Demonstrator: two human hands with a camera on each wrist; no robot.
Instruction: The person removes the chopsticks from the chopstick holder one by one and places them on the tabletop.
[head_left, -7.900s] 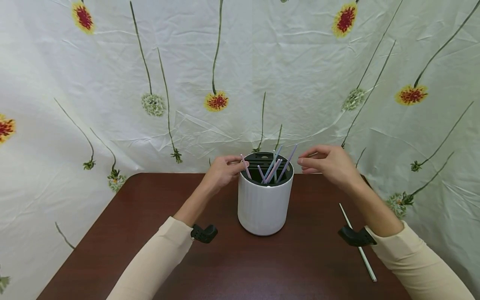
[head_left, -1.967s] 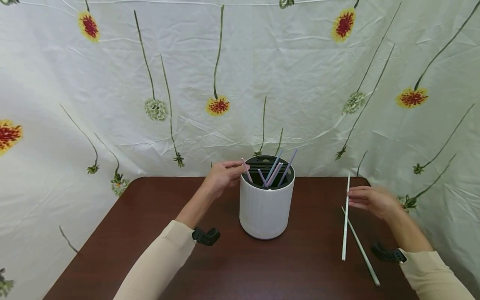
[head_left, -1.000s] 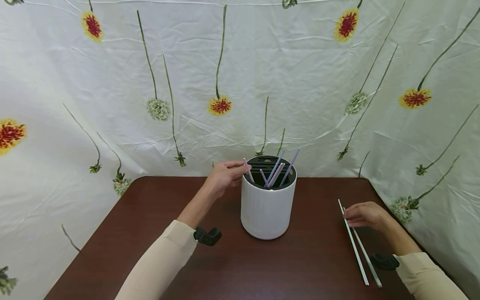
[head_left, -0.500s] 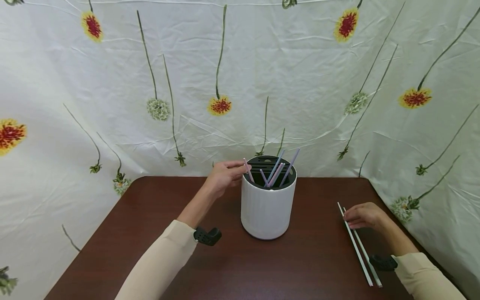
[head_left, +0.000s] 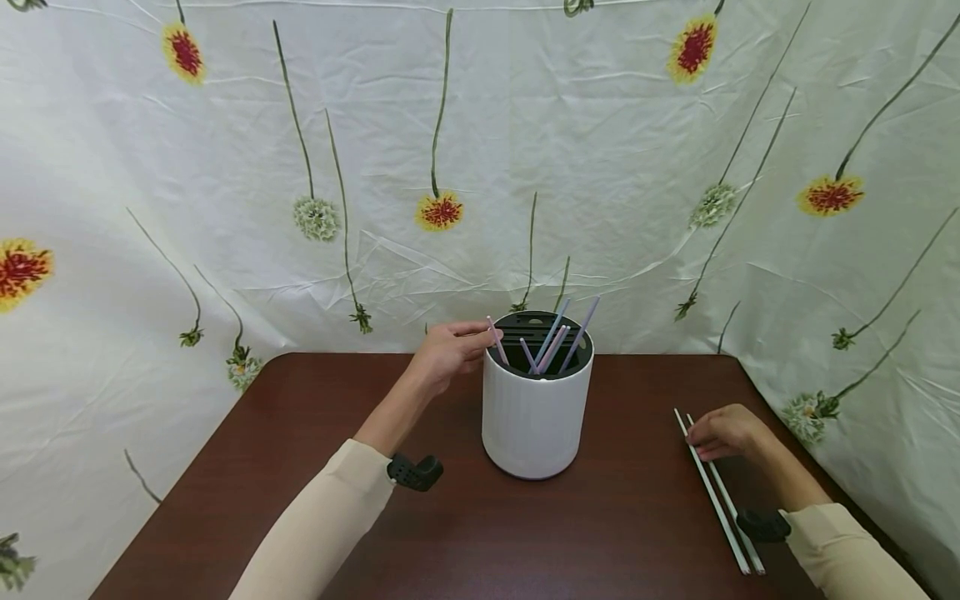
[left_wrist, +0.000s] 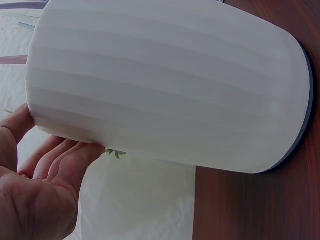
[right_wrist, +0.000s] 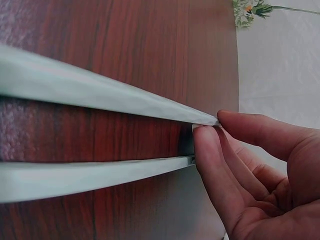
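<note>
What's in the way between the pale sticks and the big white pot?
Nothing visible: just brown tabletop lies between the pale sticks and the big white pot. The left hand holds the pot's opposite side.

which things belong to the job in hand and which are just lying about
Likely in the job:
white cylindrical holder, gripped by the left hand
pale thin stick, pinched by the right hand
matching pale stick beside it
pink, purple and blue sticks in holder

Just around:
dark red-brown table
white floral cloth
black wrist-worn devices
</note>
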